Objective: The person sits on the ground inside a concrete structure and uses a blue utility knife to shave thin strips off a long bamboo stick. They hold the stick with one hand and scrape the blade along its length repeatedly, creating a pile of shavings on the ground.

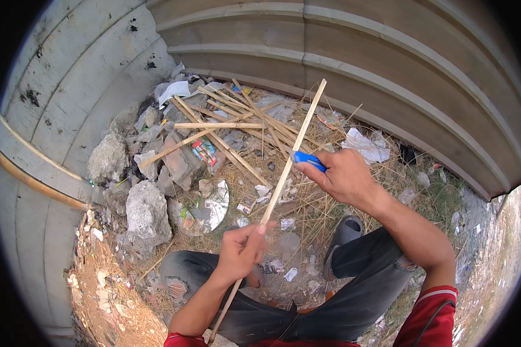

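A long, pale bamboo strip slants from my lap up toward the metal wall. My left hand is closed around its lower part, thumb lying along it. In my right hand is a blue utility knife, its handle gripped between thumb and fingers. The knife's front end meets the strip at about the middle of its length; the blade itself is too small to make out. On the ground beyond lies a loose pile of similar bamboo strips, crossing one another.
Grey rocks are heaped at the left. A corrugated metal wall closes off the far side, and a grey panel wall the left. Paper scraps and dry grass litter the ground. A grey sandal shows by my right leg.
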`<state>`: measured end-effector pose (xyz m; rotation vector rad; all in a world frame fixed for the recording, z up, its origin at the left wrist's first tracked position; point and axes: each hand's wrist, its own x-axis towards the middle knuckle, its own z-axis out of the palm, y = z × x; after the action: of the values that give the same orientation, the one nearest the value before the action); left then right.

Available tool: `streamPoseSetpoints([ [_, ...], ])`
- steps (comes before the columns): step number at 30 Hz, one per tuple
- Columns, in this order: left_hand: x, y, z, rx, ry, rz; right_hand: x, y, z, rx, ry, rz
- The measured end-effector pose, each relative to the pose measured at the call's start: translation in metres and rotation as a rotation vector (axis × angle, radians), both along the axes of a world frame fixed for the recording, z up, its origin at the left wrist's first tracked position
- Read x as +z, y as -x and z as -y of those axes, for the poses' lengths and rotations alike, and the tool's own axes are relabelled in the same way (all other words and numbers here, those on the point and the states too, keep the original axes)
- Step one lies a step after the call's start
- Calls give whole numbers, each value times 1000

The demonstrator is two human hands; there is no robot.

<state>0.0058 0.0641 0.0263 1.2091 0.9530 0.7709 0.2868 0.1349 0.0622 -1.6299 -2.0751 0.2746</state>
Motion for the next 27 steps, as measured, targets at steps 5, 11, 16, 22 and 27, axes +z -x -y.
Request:
streamPoseSetpoints([
  [5, 2, -1, -6, 49, 4, -16, 4, 29, 20, 139, 82, 114],
  [11, 9, -15, -8, -5, -145, -90, 17, -32, -40, -276, -58, -70],
  [16, 5, -2, 7, -41, -121, -91, 17, -88, -42, -468, -91, -185],
  [22, -1, -1, 3, 24, -91, -99, 11, -8, 8, 13, -18, -92],
  [27, -2, 3, -1, 77, -134, -129, -2, 15, 13, 69, 22, 81],
])
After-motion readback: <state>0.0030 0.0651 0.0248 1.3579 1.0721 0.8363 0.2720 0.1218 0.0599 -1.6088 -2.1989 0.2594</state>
